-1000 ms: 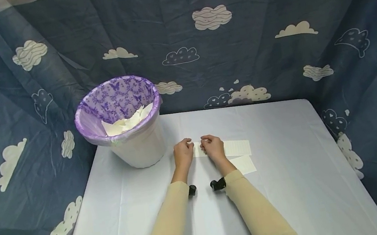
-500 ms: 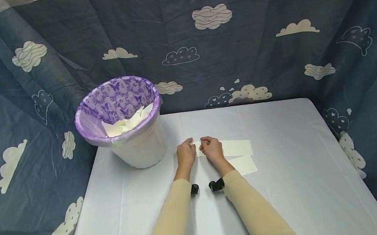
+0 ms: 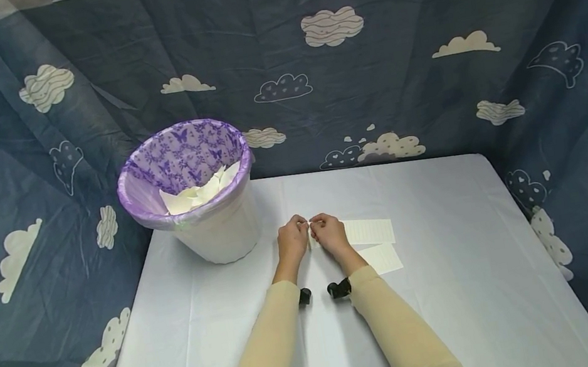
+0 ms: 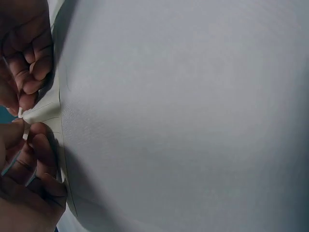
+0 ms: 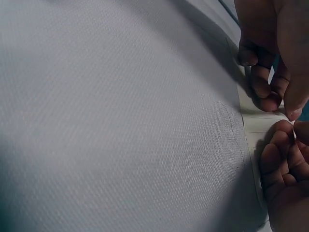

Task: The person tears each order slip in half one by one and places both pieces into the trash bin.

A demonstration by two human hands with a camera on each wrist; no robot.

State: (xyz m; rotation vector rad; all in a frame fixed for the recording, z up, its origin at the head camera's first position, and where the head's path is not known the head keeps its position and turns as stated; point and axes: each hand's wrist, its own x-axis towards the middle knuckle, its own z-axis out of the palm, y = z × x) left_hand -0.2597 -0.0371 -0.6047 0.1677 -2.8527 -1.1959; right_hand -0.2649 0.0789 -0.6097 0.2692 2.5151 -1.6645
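My left hand (image 3: 292, 239) and right hand (image 3: 330, 233) meet fingertip to fingertip over a strip of pale lined paper (image 3: 371, 231). Each pinches the paper between thumb and forefinger. In the left wrist view, a small raised ridge of the paper (image 4: 41, 112) stands between the fingertips, with the left hand (image 4: 34, 179) below and the right hand above. Seen from the right wrist, my right hand (image 5: 287, 169) is the lower one, its other fingers curled. The fingers hide part of the ridge. A second paper sheet (image 3: 382, 258) lies partly under the right forearm.
Left of my hands stands a white bin (image 3: 225, 238) lined with a purple butterfly-print bag (image 3: 183, 152). Several paper pieces (image 3: 202, 191) lie inside it. A white cloth (image 3: 457, 286) covers the table, and a dark cloud-print curtain (image 3: 258, 17) hangs around it.
My left hand has moved right until its fingertips meet those of the right hand. The flat stretch of paper between them has narrowed and bunched up.
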